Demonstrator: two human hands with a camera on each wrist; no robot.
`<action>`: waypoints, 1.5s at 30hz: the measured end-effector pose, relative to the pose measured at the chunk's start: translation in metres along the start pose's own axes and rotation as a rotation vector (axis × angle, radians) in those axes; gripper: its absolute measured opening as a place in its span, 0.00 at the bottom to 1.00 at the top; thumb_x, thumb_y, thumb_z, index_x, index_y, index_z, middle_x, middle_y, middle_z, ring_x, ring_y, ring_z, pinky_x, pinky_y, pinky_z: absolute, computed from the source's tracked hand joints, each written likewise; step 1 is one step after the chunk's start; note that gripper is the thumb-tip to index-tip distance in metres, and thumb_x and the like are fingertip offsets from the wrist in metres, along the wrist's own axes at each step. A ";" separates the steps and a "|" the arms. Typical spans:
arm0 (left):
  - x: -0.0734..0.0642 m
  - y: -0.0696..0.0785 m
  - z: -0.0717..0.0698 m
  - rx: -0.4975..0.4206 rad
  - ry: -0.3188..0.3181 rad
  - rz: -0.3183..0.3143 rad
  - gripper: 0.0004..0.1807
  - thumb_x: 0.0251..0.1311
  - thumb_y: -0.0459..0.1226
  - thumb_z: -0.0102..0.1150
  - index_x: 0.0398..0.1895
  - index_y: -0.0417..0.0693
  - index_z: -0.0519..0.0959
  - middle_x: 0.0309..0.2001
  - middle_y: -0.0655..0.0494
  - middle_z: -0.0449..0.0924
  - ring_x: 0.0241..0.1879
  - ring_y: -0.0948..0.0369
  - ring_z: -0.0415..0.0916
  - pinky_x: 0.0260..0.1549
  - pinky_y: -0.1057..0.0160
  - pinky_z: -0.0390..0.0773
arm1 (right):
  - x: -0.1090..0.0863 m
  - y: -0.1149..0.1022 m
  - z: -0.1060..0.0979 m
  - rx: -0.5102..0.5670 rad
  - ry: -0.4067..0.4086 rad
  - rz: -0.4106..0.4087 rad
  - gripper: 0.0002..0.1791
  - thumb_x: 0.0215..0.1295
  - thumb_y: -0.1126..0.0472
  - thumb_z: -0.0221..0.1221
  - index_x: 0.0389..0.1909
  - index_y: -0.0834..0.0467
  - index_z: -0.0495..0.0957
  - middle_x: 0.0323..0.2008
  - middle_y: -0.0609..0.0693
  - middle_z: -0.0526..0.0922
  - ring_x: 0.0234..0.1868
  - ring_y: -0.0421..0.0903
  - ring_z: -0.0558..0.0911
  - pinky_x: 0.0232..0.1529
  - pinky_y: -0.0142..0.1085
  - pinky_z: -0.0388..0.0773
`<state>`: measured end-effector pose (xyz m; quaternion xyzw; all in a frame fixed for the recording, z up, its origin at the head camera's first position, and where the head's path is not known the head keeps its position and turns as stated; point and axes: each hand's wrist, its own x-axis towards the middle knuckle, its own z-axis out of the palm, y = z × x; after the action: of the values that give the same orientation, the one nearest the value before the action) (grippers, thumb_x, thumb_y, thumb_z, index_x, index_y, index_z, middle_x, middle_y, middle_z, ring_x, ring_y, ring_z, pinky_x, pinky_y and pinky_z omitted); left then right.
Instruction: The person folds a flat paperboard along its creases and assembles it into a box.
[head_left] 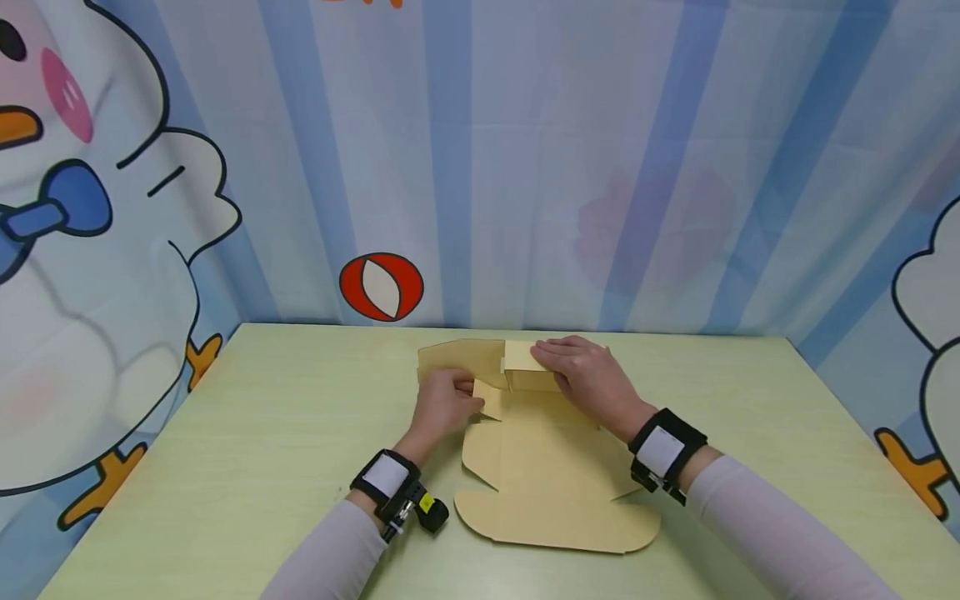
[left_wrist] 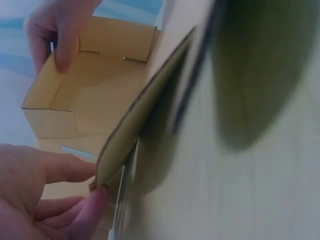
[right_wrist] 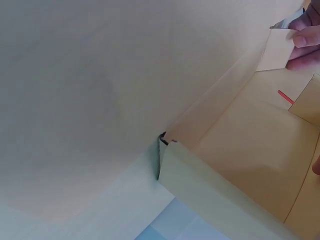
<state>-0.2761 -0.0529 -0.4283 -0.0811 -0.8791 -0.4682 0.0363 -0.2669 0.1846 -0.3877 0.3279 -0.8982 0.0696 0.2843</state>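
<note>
A tan cardboard box (head_left: pixel 558 454), partly folded, lies on the table with its rounded front panel flat toward me. Its far end stands up as walls. My left hand (head_left: pixel 444 407) pinches a small side flap (right_wrist: pixel 275 49) between thumb and fingers at the left edge. In the left wrist view, that flap tilts up from the tabletop. My right hand (head_left: pixel 592 379) holds the raised far wall (head_left: pixel 525 357), fingers over its top edge. Seen from the left wrist, the right thumb (left_wrist: pixel 66 50) presses inside this wall. A larger flap (head_left: pixel 461 357) sticks out at the far left.
The pale wooden table (head_left: pixel 225 467) reaches back to a blue striped cloth backdrop (head_left: pixel 525 167) printed with cartoon figures. Black straps with small devices sit on both wrists; the left one's camera (head_left: pixel 432 514) hangs near the box's front panel.
</note>
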 end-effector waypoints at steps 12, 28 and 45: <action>-0.001 0.012 0.005 -0.162 -0.119 0.019 0.25 0.51 0.27 0.69 0.56 0.35 0.80 0.49 0.39 0.85 0.44 0.49 0.87 0.40 0.59 0.87 | 0.001 0.001 0.000 0.019 0.027 -0.012 0.25 0.56 0.71 0.68 0.56 0.56 0.82 0.51 0.53 0.87 0.52 0.52 0.85 0.49 0.44 0.84; 0.002 0.011 0.012 -0.029 -0.161 0.145 0.14 0.54 0.35 0.72 0.44 0.42 0.87 0.44 0.48 0.88 0.37 0.55 0.87 0.34 0.66 0.85 | 0.001 0.000 0.001 0.009 0.012 -0.005 0.25 0.57 0.70 0.67 0.57 0.55 0.82 0.52 0.53 0.87 0.52 0.52 0.85 0.49 0.44 0.84; 0.004 0.011 0.019 0.099 -0.225 0.316 0.04 0.55 0.32 0.70 0.34 0.41 0.89 0.35 0.50 0.89 0.36 0.59 0.84 0.34 0.68 0.82 | -0.001 0.001 0.002 0.013 0.021 -0.006 0.24 0.58 0.70 0.67 0.57 0.55 0.82 0.52 0.53 0.87 0.52 0.52 0.85 0.49 0.44 0.84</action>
<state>-0.2780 -0.0303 -0.4297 -0.2683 -0.8758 -0.4010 0.0147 -0.2679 0.1853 -0.3893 0.3315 -0.8937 0.0780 0.2920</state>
